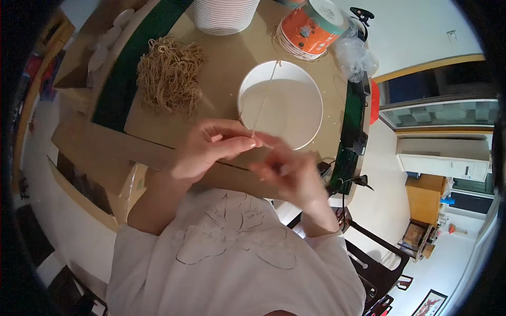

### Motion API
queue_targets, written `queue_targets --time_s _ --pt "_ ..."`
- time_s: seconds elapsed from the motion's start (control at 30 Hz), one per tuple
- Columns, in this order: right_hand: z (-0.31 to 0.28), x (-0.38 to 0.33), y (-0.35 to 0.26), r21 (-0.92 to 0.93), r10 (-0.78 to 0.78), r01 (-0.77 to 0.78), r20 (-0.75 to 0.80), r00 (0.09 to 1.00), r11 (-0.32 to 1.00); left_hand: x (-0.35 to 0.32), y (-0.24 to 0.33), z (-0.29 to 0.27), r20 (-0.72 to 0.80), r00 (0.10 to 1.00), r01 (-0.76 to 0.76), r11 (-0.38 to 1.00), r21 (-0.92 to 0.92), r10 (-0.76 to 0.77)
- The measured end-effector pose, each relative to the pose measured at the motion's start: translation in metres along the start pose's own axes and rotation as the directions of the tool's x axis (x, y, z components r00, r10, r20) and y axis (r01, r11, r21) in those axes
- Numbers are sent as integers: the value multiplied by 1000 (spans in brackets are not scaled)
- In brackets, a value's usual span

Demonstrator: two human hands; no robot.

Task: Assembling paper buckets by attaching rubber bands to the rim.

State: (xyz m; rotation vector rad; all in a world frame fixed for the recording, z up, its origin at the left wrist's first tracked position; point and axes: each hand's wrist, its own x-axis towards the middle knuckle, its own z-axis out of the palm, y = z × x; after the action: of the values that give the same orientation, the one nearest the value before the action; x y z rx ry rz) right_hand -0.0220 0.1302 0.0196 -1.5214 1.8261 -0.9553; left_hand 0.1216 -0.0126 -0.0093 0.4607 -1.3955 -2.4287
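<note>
A white round paper bowl (295, 116) sits on brown cardboard (226, 58) in front of me. A tan rubber band (265, 95) is stretched across it from the far rim to my fingers. My left hand (203, 150) pinches the near end of the band at the bowl's near edge. My right hand (290, 176) is just beside it, fingers curled and blurred, touching the same band end.
A heap of tan rubber bands (169, 73) lies left of the bowl. A stack of white bowls (224, 16) stands at the back, with an orange and teal stack of lids (311, 29) to its right. Crumpled clear plastic (356, 55) lies beyond.
</note>
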Motion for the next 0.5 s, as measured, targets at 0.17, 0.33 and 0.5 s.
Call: queue_targets --time_s 0.17,0.33,0.5 --pt "39 -15 20 446 164 -122 -57 985 887 -9 -1 -3 25 999 34 991 -133 -31" --pt "48 -42 43 650 154 -140 36 987 747 -17 -12 -9 30 998 61 988 -142 -57" --pt "55 -41 27 810 187 -187 98 978 555 -20 -21 -6 103 979 189 971 -147 -175"
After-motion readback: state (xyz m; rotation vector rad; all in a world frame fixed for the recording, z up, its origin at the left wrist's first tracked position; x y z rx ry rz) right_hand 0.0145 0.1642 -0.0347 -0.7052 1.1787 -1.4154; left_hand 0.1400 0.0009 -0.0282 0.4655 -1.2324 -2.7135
